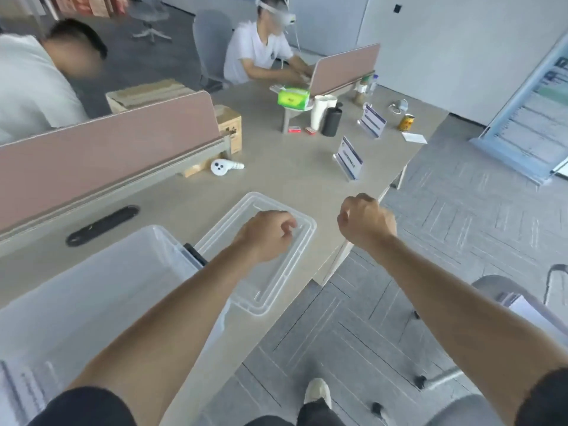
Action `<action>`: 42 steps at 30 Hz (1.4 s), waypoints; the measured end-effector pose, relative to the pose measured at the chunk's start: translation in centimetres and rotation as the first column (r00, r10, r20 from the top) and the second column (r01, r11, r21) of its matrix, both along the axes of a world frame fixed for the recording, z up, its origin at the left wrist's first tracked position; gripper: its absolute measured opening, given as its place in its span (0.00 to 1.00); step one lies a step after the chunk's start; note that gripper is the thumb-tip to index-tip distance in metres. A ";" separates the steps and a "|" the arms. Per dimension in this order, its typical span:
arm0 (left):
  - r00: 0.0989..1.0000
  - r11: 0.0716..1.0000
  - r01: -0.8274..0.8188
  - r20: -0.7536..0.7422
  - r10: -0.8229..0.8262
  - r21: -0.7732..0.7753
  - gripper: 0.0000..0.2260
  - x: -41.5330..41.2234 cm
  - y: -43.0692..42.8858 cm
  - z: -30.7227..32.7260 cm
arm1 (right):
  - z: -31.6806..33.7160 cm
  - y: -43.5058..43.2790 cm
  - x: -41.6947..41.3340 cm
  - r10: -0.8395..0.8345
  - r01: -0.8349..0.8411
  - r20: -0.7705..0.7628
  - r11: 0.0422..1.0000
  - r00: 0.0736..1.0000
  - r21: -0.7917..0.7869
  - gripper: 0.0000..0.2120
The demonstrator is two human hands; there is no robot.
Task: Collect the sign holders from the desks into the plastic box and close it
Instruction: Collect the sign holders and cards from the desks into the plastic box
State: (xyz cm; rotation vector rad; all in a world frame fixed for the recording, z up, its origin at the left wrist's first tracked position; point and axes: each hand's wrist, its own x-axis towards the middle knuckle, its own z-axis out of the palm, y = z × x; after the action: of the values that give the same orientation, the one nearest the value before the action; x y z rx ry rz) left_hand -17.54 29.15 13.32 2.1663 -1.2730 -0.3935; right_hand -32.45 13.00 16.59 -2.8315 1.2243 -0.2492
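Observation:
A clear plastic box (92, 281) stands open on the desk at lower left, with what looks like a sign holder lying in its near corner. Its clear lid (276, 290) lies flat on the desk to the right of it. My left hand (264, 233) hovers over the lid with curled fingers and holds nothing. My right hand (365, 221) is a loose fist above the desk's right edge, also without anything in it. Two acrylic sign holders with blue and white cards stand farther along the desk: the nearer sign holder (349, 158) and the farther sign holder (372, 120).
Pink dividers (107, 142) run along the desk's left side. Two people sit behind them. A white controller (222, 166), cardboard boxes (230, 124), a black cylinder (331, 122), a white cup, a green tissue pack and a yellow can (406, 122) sit on the desk. A chair (507, 290) stands at right.

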 end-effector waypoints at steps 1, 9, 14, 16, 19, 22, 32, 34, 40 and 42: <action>0.999 0.999 0.035 -0.002 -0.035 -0.017 0.08 -0.6 -2.5 0.3 | -0.2 -1.9 -1.1 -0.033 0.033 0.018 0.999 0.999 0.011 0.10; 0.989 0.984 0.144 -0.040 -0.140 0.109 0.07 -2.9 -19.8 0.1 | -1.2 -18.6 -8.0 -0.107 0.110 -0.027 0.984 0.994 0.143 0.12; 0.979 0.960 0.164 0.083 -0.187 0.226 0.09 -2.3 -25.1 -1.5 | -1.7 -26.5 -9.3 -0.136 0.141 -0.038 0.966 0.990 0.217 0.12; 0.983 0.961 0.144 0.079 -0.166 0.237 0.09 -1.8 -27.4 -1.9 | -2.0 -29.3 -8.8 -0.139 0.137 -0.008 0.957 0.990 0.255 0.11; 0.993 0.971 0.082 0.063 -0.099 0.226 0.09 -0.6 -30.8 -2.6 | -2.7 -32.9 -7.1 -0.131 0.125 0.000 0.945 0.991 0.301 0.11; 0.999 0.988 0.024 0.027 -0.029 0.155 0.08 1.2 -34.2 -3.7 | -3.6 -36.9 -4.6 -0.111 0.101 0.006 0.927 0.994 0.361 0.11; 0.956 0.988 -0.117 -0.257 0.140 0.105 0.09 8.3 -43.2 -8.8 | -1.8 -50.4 7.0 0.056 0.022 -0.158 0.891 0.986 0.453 0.12; 0.964 0.975 -0.041 -0.249 0.096 0.217 0.10 9.3 -45.1 -9.7 | -2.4 -52.6 9.6 0.081 0.001 -0.167 0.897 0.983 0.443 0.12; 0.962 0.940 -0.048 -0.237 0.134 0.338 0.10 11.3 -50.9 -11.5 | -5.5 -58.9 17.9 0.183 -0.078 -0.188 0.883 0.965 0.463 0.14; 0.963 0.927 -0.093 -0.205 0.177 0.362 0.12 11.8 -52.9 -12.2 | -7.2 -61.1 21.0 0.231 -0.107 -0.198 0.864 0.953 0.492 0.15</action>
State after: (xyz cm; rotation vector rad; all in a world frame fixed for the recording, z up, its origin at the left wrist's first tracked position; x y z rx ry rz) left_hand -5.79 -23.78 1.10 2.3958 -0.9708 -0.8466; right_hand -11.49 -48.13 9.40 -2.5520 0.8939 0.3835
